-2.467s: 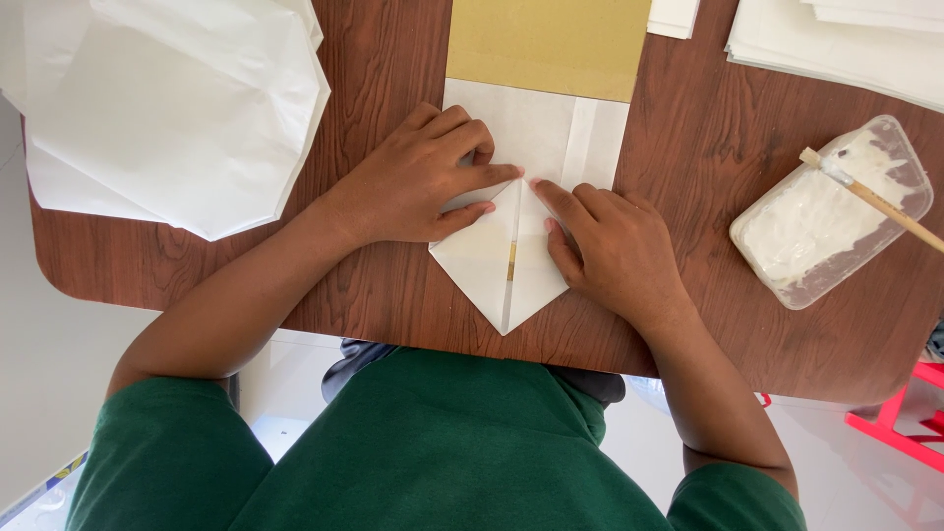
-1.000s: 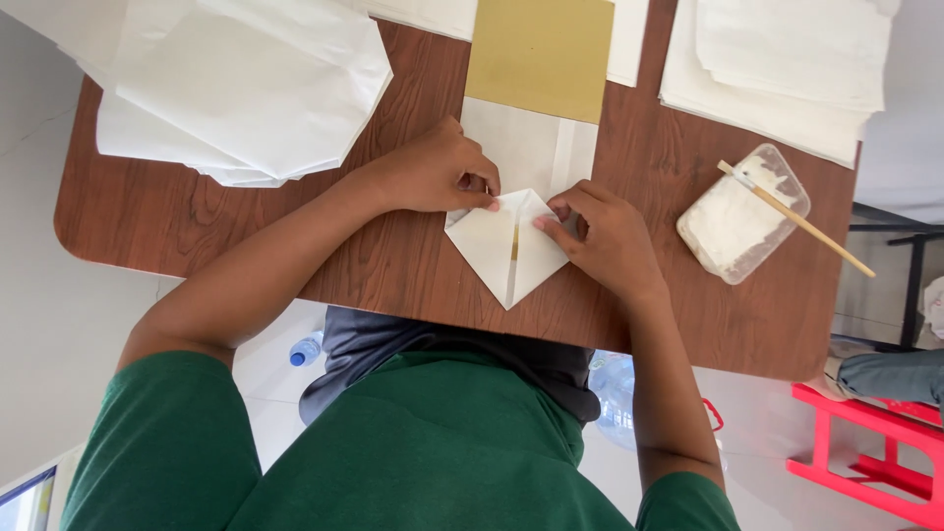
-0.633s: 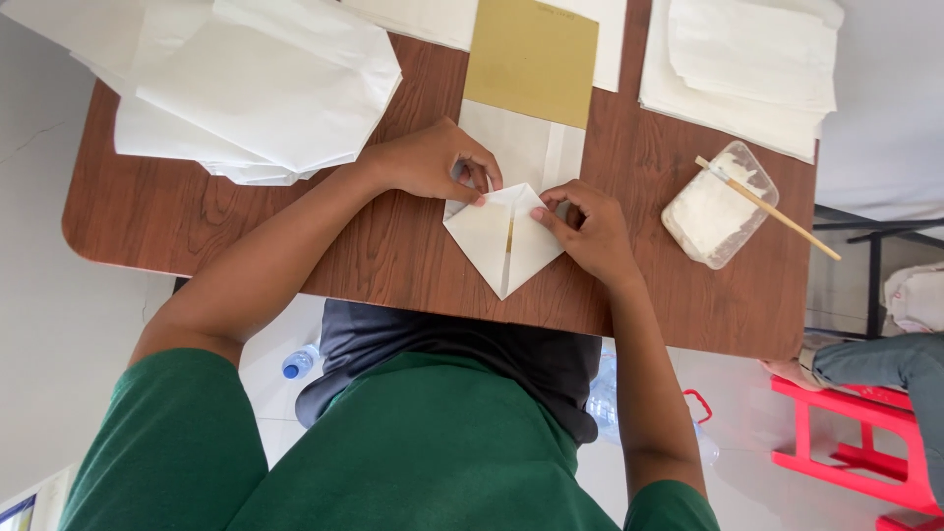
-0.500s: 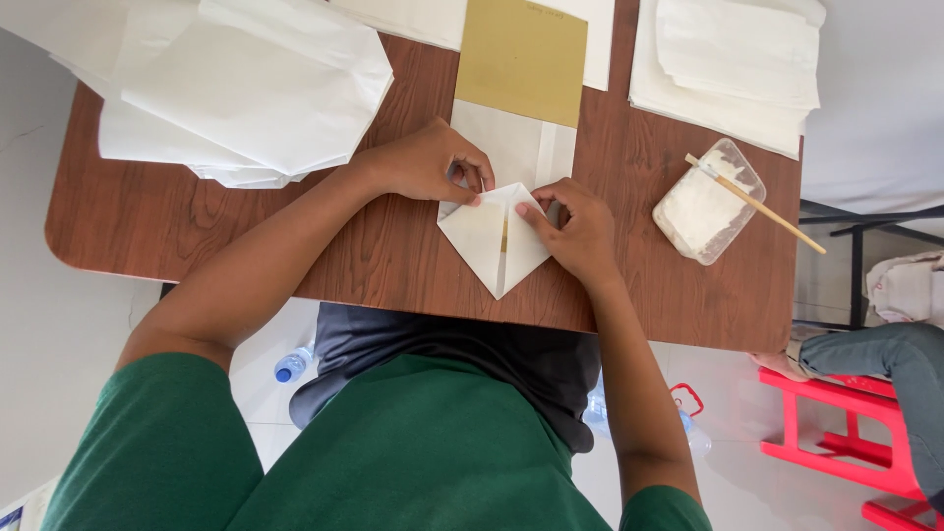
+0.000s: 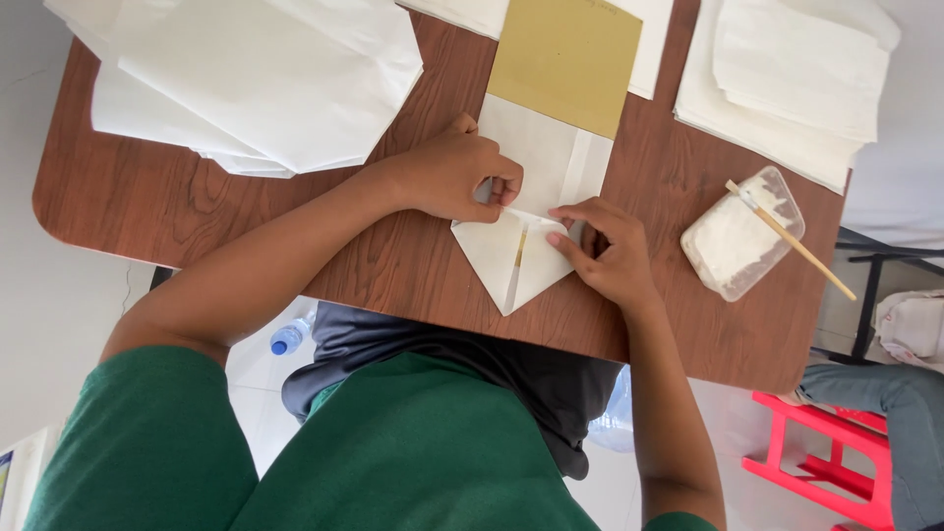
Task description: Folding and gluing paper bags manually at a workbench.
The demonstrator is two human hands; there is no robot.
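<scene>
A white paper piece [image 5: 506, 261] lies on the brown table [image 5: 197, 211], its near end folded into a point by two flaps that meet at a centre seam. Its far end runs under a gold sheet [image 5: 565, 64]. My left hand [image 5: 452, 175] is curled at the top of the left flap, fingertips pinching the paper's fold edge. My right hand [image 5: 605, 254] rests on the right flap, thumb and forefinger gripping its upper edge. The two hands are a finger's width apart.
A pile of folded white papers [image 5: 256, 79] covers the far left, and another white stack [image 5: 787, 79] lies far right. A clear tub of white paste [image 5: 733, 236] with a wooden stick [image 5: 792, 241] sits right of my right hand. Beyond the table's right edge are a red stool [image 5: 826, 442] and someone's leg in jeans [image 5: 875, 388].
Both hands went from lying flat on the flaps to pinching their upper edges near the seam. The view pulled back and shows more of the table.
</scene>
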